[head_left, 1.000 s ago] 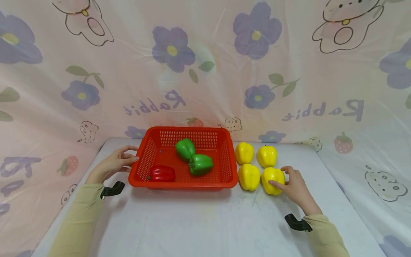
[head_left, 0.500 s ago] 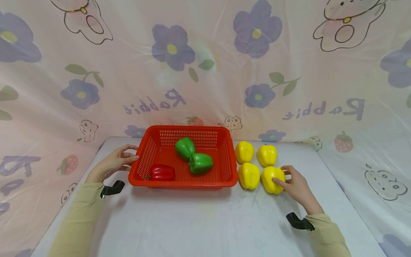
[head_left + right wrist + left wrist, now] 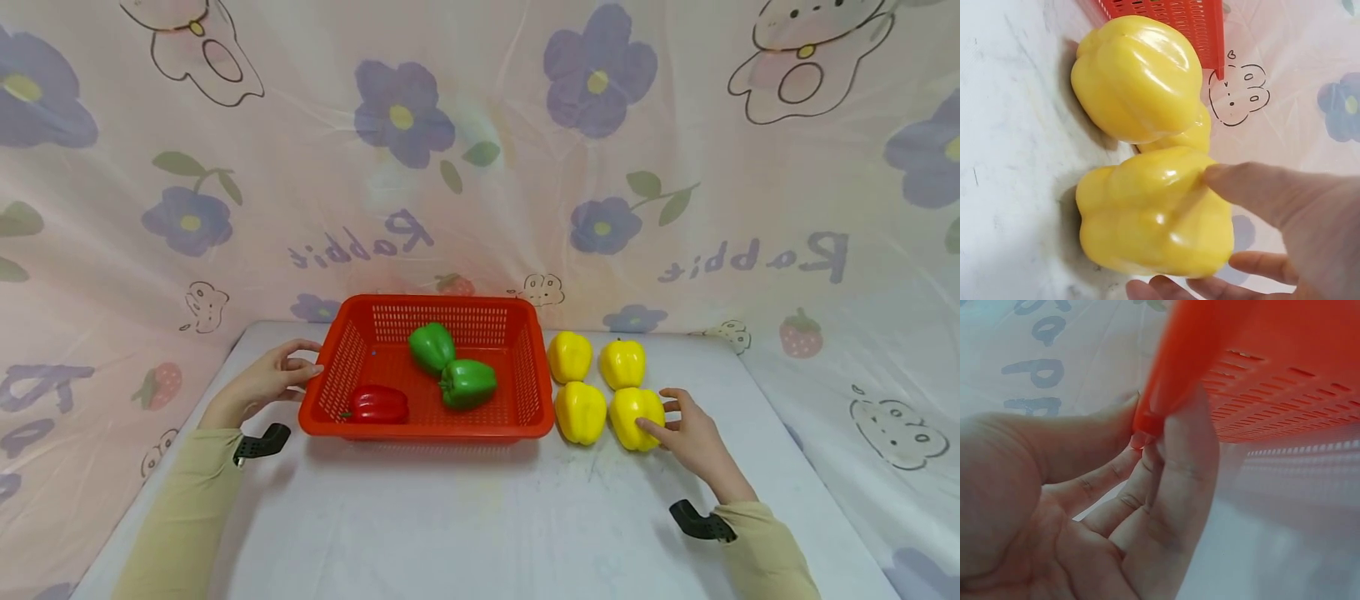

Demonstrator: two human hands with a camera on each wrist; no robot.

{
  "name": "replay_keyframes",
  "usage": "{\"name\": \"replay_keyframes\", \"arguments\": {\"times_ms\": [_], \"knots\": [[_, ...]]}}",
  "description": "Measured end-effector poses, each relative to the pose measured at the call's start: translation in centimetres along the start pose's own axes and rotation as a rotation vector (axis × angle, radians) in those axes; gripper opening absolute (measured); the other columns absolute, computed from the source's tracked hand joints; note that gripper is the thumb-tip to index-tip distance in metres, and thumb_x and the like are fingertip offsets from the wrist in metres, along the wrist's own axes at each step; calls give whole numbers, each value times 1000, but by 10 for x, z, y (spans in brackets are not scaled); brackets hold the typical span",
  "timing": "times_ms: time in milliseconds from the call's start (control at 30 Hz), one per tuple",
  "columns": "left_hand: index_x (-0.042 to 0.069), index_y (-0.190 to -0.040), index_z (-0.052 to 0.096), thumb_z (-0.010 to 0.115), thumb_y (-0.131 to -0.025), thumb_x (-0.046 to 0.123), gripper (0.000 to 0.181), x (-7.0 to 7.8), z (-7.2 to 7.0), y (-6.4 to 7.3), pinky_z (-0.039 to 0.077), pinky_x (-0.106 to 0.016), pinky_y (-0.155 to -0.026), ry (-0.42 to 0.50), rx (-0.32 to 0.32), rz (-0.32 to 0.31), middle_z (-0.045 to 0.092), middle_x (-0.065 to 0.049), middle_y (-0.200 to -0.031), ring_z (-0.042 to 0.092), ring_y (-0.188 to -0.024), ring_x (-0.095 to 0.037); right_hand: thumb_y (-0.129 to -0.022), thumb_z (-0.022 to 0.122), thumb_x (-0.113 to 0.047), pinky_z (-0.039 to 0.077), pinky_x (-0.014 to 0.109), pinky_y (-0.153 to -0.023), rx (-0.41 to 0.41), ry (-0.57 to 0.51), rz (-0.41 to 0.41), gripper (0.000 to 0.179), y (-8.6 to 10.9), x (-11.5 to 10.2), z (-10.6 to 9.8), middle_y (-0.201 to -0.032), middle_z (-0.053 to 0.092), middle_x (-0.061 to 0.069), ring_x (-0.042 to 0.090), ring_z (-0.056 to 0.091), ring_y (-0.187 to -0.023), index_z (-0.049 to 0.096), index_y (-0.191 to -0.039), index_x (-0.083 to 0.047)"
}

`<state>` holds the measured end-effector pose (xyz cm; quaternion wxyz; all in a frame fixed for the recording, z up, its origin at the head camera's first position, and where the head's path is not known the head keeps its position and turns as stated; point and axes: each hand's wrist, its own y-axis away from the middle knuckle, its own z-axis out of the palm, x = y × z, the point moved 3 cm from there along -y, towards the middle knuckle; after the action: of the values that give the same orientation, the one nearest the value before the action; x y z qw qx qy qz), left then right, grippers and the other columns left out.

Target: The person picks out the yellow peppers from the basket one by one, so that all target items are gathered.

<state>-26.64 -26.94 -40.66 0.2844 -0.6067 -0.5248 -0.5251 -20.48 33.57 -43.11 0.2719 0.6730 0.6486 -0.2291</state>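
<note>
A red plastic basket [image 3: 427, 431] stands on the white table, holding two green bell peppers [image 3: 468, 384] and a red bell pepper [image 3: 378, 405]. At its left side my left hand [image 3: 268, 379] pinches the rim; in the left wrist view the thumb and fingers meet around the basket's edge [image 3: 1179, 362]. My right hand [image 3: 693, 437] holds the nearest right yellow bell pepper [image 3: 633, 417] between thumb and fingers. The right wrist view has the thumb [image 3: 1241, 184] against this yellow bell pepper [image 3: 1154, 215], with the fingertips along its other side.
Three more yellow bell peppers sit right of the basket: one front left [image 3: 581, 413], one back left [image 3: 570, 357] and one back right [image 3: 623, 364]. A patterned curtain [image 3: 480, 167] hangs behind the table [image 3: 450, 525].
The right thumb has drawn slightly to the right across the yellow bell pepper, which has shifted very slightly upward in view. My left hand and the basket have stayed in place.
</note>
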Motion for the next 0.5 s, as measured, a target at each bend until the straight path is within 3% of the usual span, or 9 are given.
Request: {"name": "replay_keyframes", "arguments": {"times_ms": [500], "knots": [[-1, -139, 29, 60, -96, 21, 58, 2, 1, 3, 56, -38, -76, 9, 3, 12, 62, -20, -106, 66, -86, -23, -99, 48, -40, 57, 38, -73, -18, -99, 70, 63, 0, 6, -7, -129, 41, 31, 37, 57, -97, 32, -140, 5]]}}
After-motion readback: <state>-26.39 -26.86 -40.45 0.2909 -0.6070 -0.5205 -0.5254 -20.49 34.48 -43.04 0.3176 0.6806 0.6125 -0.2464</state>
